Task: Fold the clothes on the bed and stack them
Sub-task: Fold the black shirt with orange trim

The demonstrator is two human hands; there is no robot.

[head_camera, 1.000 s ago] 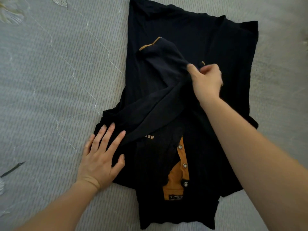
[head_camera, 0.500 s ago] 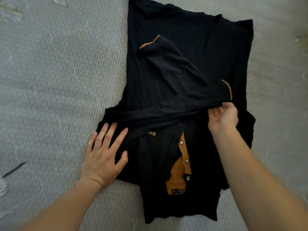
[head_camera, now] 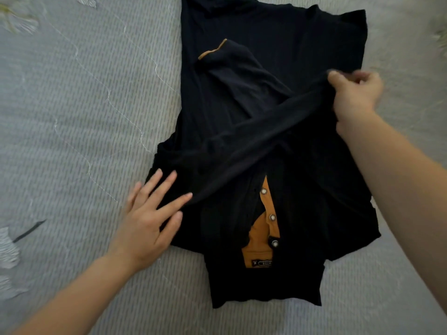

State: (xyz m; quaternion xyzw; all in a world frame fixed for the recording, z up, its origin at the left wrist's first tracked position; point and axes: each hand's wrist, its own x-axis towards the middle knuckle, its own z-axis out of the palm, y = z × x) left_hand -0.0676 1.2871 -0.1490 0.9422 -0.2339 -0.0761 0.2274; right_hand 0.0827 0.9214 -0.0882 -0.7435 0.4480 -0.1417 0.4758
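A black long-sleeved polo shirt (head_camera: pixel 278 39) with a mustard button placket (head_camera: pixel 263 228) lies on the bed, collar toward me. One sleeve with a mustard cuff (head_camera: pixel 212 50) lies folded across the body. My left hand (head_camera: pixel 150 213) presses flat, fingers spread, on the shirt's left shoulder. The other sleeve (head_camera: pixel 254 146) stretches diagonally from that shoulder up to the shirt's right edge, where my right hand (head_camera: pixel 353 93) grips its end. The hand hides that cuff.
The shirt lies on a grey quilted bedspread (head_camera: pixel 72 117) with wavy stitched lines and pale leaf prints at the left edge. Bare bedspread surrounds the shirt on all sides.
My right hand has carried the sleeve end from the shirt's middle to its right edge, first toward me and then back up and right, drawing it taut. My left hand stays on the shoulder.
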